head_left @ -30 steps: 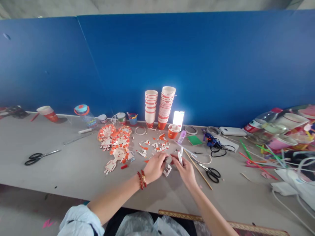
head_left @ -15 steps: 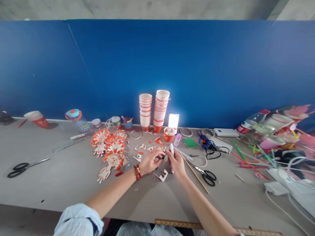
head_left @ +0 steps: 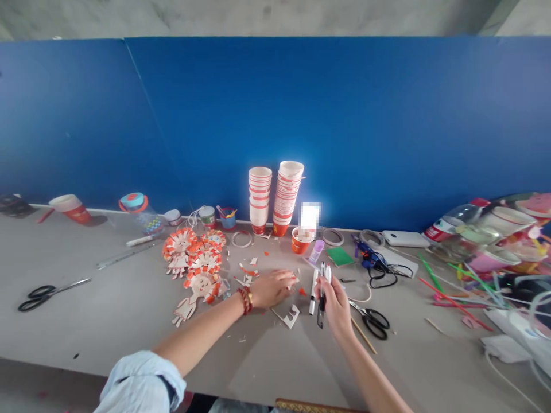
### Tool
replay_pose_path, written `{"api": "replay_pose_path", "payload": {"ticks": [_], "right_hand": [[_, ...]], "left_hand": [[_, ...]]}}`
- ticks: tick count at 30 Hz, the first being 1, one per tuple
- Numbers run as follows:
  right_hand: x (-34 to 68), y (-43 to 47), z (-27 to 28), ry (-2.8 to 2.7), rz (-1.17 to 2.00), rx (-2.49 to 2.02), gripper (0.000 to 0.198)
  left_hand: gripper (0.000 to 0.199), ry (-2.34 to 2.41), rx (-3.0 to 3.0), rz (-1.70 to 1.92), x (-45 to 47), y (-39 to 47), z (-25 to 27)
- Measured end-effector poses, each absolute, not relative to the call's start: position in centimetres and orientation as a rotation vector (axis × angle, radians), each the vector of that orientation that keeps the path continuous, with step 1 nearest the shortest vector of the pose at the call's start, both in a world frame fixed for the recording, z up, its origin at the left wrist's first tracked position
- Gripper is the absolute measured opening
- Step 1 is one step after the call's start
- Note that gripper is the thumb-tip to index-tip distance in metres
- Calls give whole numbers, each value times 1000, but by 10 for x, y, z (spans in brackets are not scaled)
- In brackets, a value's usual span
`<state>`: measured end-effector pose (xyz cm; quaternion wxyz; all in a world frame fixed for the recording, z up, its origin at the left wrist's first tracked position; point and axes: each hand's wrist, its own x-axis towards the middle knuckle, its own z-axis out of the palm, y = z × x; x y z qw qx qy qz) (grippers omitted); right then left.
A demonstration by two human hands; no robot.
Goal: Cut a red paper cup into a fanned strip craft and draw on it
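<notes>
Low and palm-down, the left hand [head_left: 272, 288] covers paper scraps [head_left: 302, 291], grip unclear; the right hand [head_left: 336, 301] clasps pens [head_left: 321, 314].

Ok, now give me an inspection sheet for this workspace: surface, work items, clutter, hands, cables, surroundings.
Surface: grey table, paper bits scattered around its middle.
Work items: pens; paper scraps; white cut-out lying flat.
Clutter: paper figures, left stack of cups, right stack of cups, left scissors, right scissors, glue gun.
Hands: left hand palm down among scraps, grip unclear; right hand holding pens.
Cables: black cord loosely looped; white cable far right.
Surroundings: blue partition behind; concrete above it.
</notes>
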<state>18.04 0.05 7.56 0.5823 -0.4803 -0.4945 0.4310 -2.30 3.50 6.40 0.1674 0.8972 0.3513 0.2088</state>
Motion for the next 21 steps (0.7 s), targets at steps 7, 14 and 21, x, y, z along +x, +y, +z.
{"api": "replay_pose_path", "payload": {"ticks": [7,14,21], "right_hand": [[179,0,63,-1175,1045,-1131,33],[179,-6,67,-1193,1070,-1119,34],[178,-7,66,-1149,1106,-1122,33]], "left_hand": [[50,1706,2361,539,-73,10,63],[52,1475,2465,547,-55,-8,52],[49,1892,2207,776,-85,-16,71]]}}
